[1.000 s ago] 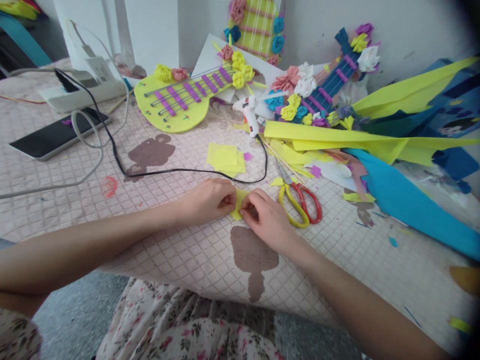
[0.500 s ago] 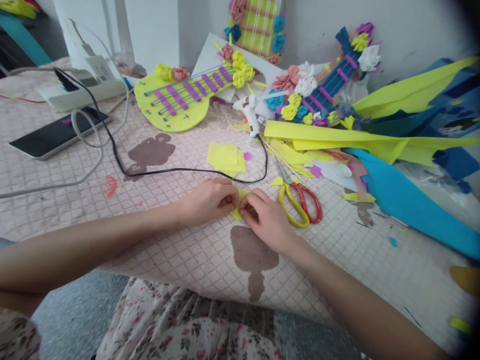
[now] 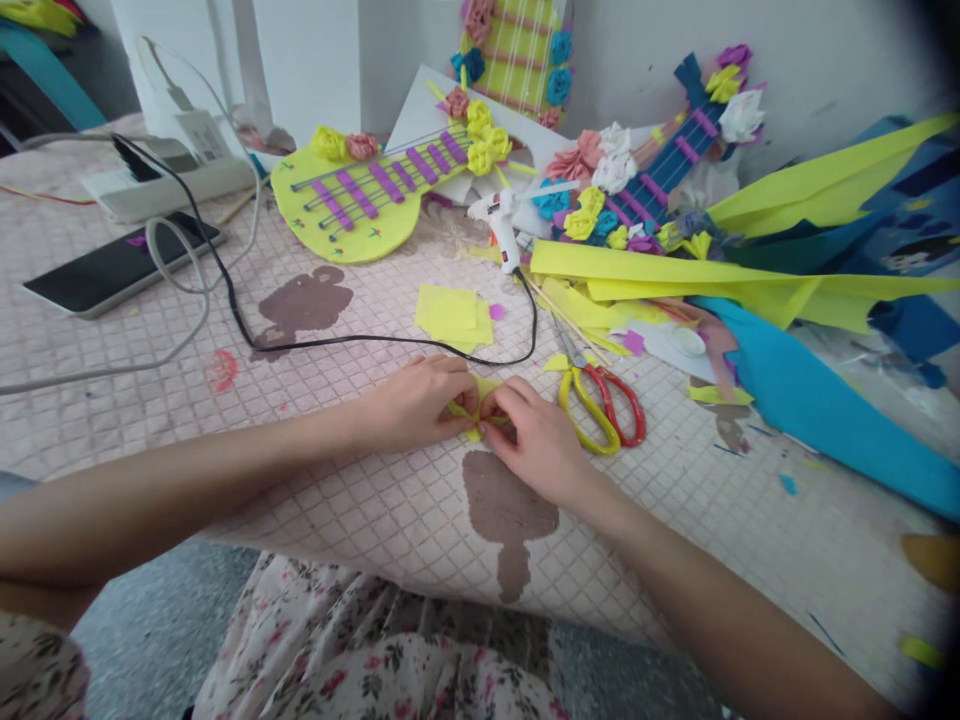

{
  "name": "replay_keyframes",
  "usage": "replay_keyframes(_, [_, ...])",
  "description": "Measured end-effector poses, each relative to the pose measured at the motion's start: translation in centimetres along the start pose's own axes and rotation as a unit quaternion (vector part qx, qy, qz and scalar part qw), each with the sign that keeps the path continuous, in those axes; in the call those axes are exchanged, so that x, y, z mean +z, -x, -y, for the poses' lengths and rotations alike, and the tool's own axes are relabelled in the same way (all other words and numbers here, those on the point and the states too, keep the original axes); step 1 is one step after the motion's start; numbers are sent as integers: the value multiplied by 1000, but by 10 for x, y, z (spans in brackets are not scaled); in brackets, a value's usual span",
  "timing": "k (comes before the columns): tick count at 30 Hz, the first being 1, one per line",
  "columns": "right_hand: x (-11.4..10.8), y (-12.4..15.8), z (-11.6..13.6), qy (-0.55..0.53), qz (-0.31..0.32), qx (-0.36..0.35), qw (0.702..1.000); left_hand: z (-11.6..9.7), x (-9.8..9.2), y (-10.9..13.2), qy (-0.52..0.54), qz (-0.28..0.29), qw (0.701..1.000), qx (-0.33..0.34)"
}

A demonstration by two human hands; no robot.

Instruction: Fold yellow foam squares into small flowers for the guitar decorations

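Observation:
Both hands meet over the quilted table cover, pinching one small piece of yellow paper (image 3: 487,385). My left hand (image 3: 421,402) grips its left side between thumb and fingers. On the other side my right hand (image 3: 534,432) is closed on the paper, fingertips almost touching those of the left. Much of the paper is hidden behind the fingers. Just right of my right hand lie scissors (image 3: 600,405) with one yellow and one red handle. Beyond the hands is a small stack of yellow paper squares (image 3: 451,314).
A white glue gun (image 3: 504,235) stands behind, its black cord (image 3: 352,341) crossing the table. Paper guitars (image 3: 352,205) decorated with paper flowers are at the back. A phone (image 3: 124,265) and power strip (image 3: 169,188) are left; yellow and blue paper sheets (image 3: 817,390) spread right.
The fingertips have drawn closer together at the paper's near edge. More folded yellow paper shows between the left fingers. Things on the table have stayed put.

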State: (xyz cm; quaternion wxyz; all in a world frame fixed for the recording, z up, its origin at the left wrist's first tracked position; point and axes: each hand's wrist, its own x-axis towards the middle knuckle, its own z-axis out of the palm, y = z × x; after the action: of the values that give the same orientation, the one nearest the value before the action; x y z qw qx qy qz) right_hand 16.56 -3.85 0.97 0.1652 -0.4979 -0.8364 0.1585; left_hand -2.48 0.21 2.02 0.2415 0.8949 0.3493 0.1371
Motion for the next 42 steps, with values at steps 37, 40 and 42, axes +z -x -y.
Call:
replay_keyframes(37, [2, 1, 7, 80, 8, -4, 997, 9, -13, -5, 83, 53, 995, 31])
replay_keyframes(40, [2, 1, 6, 73, 9, -1, 997, 14, -11, -6, 109, 31, 994, 2])
replay_keyframes(42, [1, 1, 6, 66, 10, 1, 998, 17, -11, -6, 121, 19, 992, -17])
